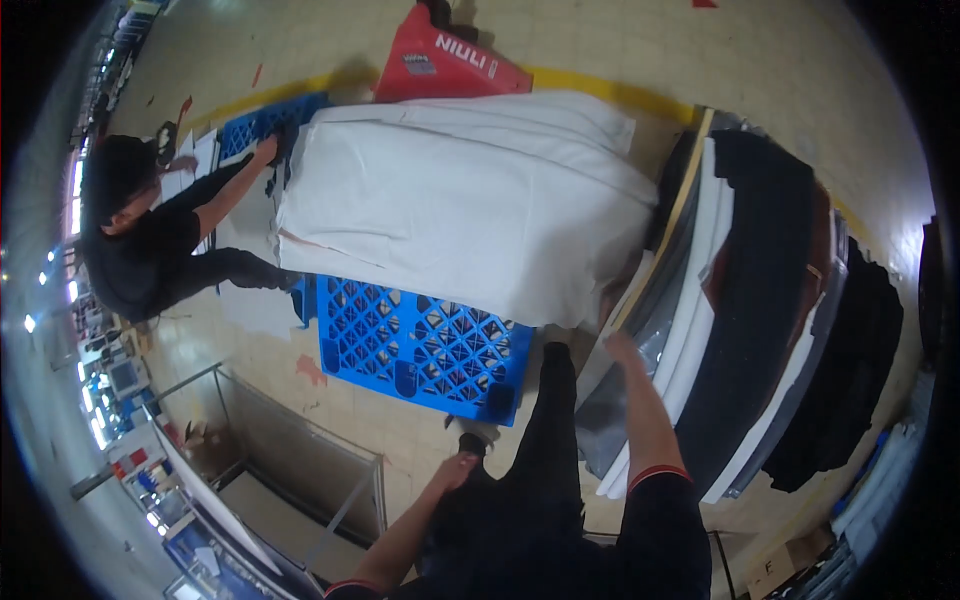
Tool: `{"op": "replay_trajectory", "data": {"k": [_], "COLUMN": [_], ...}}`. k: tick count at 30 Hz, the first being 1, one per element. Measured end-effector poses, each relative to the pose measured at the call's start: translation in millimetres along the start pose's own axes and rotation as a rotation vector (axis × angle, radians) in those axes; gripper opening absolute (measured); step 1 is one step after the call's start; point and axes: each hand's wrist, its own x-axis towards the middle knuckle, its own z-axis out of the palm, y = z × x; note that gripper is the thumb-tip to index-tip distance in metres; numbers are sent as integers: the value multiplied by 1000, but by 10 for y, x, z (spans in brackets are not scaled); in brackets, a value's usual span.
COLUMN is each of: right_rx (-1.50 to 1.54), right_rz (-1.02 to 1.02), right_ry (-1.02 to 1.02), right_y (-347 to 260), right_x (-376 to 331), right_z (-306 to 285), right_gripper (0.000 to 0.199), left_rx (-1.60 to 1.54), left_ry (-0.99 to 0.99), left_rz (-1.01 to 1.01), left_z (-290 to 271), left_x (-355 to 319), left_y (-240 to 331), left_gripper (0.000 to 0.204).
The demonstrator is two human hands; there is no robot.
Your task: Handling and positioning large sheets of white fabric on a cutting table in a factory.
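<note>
My right hand (622, 349) reaches forward to the near end of a row of rolled or folded material, beside a white piece (690, 345). Its fingers are small and blurred, so whether they grip the edge cannot be told. Down beside my leg hangs my left hand (459, 470), fingers curled in, with nothing visible in them. Ahead of me a large stack of white sheets or fabric (450, 200) lies over a blue plastic pallet (418, 350). The stack's near right corner droops close to my right hand.
A person in dark clothes (150, 230) bends at the stack's left end, a hand by another blue pallet (270, 120). A red pallet jack (440, 65) stands behind. Black material (770, 300) curves along the right. A metal-framed cart (300, 470) stands at lower left.
</note>
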Motion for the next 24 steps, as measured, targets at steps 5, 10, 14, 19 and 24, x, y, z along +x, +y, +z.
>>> {"op": "replay_trajectory", "data": {"k": [5,10,14,19,24], "right_rx": [102,139,-38,-56,-263], "right_rz": [-158,-129,-96,-108,-19], "right_ry": [359,346,595,453,251], "right_y": [-209,-527,-361,-317,-237], "right_x": [1131,1949,2575,2839,2692], "right_z": [-1404,-2053,-2377,-2607,-2725], "right_gripper": [31,32,68,91,62], "left_rx": [-243,-199,-252,-396,-447], "left_ry": [-61,93,117,78,-25], "left_rz": [5,-86,-174,-359,-389], "left_z": [51,112,266,269,300], "left_x": [-357,-130,-75,-246,-336], "left_y": [982,897,556,641,696], "left_gripper": [30,26,29,27,29]}}
